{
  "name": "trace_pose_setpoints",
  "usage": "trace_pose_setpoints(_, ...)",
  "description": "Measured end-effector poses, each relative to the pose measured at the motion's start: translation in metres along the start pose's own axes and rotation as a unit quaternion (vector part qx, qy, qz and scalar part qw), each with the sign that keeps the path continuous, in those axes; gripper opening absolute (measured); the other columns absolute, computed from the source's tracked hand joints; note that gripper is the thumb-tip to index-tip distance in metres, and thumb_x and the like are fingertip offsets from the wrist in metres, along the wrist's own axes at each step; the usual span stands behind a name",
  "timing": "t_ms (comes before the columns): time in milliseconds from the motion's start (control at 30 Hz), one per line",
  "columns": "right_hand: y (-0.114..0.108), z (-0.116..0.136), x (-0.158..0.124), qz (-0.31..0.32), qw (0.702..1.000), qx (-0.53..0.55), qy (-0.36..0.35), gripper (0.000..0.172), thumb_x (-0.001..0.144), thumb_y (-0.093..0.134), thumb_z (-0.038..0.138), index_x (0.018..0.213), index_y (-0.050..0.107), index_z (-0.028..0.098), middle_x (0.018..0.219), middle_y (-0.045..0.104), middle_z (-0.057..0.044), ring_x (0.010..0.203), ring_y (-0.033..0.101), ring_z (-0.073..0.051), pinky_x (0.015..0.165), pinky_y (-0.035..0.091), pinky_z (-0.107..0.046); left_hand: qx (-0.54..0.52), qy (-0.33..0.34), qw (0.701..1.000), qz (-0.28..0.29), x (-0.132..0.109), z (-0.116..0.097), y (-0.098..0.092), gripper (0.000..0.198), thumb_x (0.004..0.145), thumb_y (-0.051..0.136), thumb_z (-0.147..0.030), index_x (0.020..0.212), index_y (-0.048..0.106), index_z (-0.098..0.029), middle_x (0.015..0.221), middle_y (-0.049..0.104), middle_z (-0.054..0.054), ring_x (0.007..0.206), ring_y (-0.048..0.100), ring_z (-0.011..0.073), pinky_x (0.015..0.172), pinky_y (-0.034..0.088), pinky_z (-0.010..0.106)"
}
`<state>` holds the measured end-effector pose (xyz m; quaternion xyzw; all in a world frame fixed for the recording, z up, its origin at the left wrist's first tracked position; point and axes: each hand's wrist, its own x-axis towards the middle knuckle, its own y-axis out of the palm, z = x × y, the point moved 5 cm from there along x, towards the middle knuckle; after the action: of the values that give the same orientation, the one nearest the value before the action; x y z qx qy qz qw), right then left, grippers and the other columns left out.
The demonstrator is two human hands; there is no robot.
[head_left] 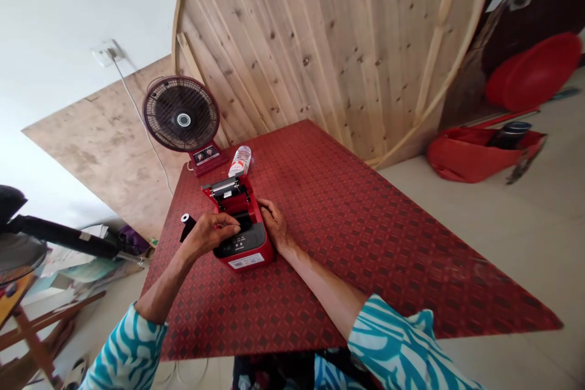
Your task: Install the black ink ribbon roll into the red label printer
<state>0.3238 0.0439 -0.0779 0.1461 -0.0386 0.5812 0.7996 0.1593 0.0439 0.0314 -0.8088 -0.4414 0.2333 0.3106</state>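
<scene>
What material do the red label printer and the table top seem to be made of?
The printer looks like glossy moulded plastic, from its smooth shine. The table top seems an embossed vinyl or rubber sheet, from its pressed diamond pattern.

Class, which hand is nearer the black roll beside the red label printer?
Left. The left hand sits right beside the black roll, while the right hand rests farther away, on the opposite side of the red label printer.
</scene>
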Motion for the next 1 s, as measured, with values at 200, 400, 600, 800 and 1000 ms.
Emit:
trace_pose_setpoints(200,0.001,-0.001,0.000,-0.001,1.000,0.006,0.001,0.033,0.083,0.044,0.036,0.108,0.064,0.025,0.113,0.067,-0.003,0.110,0.057,-0.020,0.102,0.040,-0.039,0.094,0.092,0.988,-0.079,-0.014,-0.025,-0.006,0.026,0.082,0.060,-0.044,0.081,0.073,-0.022,0.076,0.072,0.002,0.066,0.062,0.0160,0.067,0.047,0.028)
trace_pose_setpoints(400,0.000,-0.001,0.000,-0.003,1.000,-0.003,-0.006,0.034,0.084,0.043,0.037,0.109,0.064,0.024,0.114,0.066,-0.004,0.111,0.057,-0.020,0.102,0.041,-0.039,0.265,0.248,0.922,-0.136,-0.053,-0.055,0.011,0.017,0.091,0.056,-0.032,0.087,0.071,-0.024,0.085,0.073,0.002,0.080,0.063,0.0167,0.081,0.040,0.033)
trace_pose_setpoints(600,-0.001,-0.004,-0.002,0.000,1.000,-0.002,-0.009,0.034,0.084,0.044,0.037,0.108,0.064,0.025,0.114,0.067,-0.003,0.112,0.057,-0.020,0.104,0.040,-0.040,0.325,0.287,0.882,-0.185,-0.070,-0.057,0.031,0.019,0.093,0.052,-0.025,0.085,0.069,-0.023,0.081,0.070,0.002,0.076,0.061,0.0160,0.081,0.039,0.035)
trace_pose_setpoints(800,0.000,-0.002,0.011,-0.013,1.000,0.003,0.017,0.037,0.084,0.047,0.044,0.112,0.063,0.026,0.118,0.067,-0.005,0.114,0.057,-0.022,0.103,0.042,-0.042,0.339,0.306,0.859,-0.233,-0.078,-0.055,0.040,0.016,0.092,0.052,-0.020,0.089,0.067,-0.025,0.082,0.071,0.002,0.075,0.060,0.0160,0.084,0.041,0.037)
trace_pose_setpoints(1000,0.018,0.037,0.069,0.018,0.999,-0.012,-0.033,0.044,0.083,0.046,0.057,0.102,0.067,0.023,0.111,0.068,-0.007,0.112,0.058,-0.024,0.102,0.042,-0.043,0.323,0.309,0.852,-0.271,-0.082,-0.048,0.046,0.014,0.091,0.054,-0.018,0.094,0.066,-0.023,0.084,0.071,0.001,0.077,0.061,0.0157,0.093,0.038,0.040)
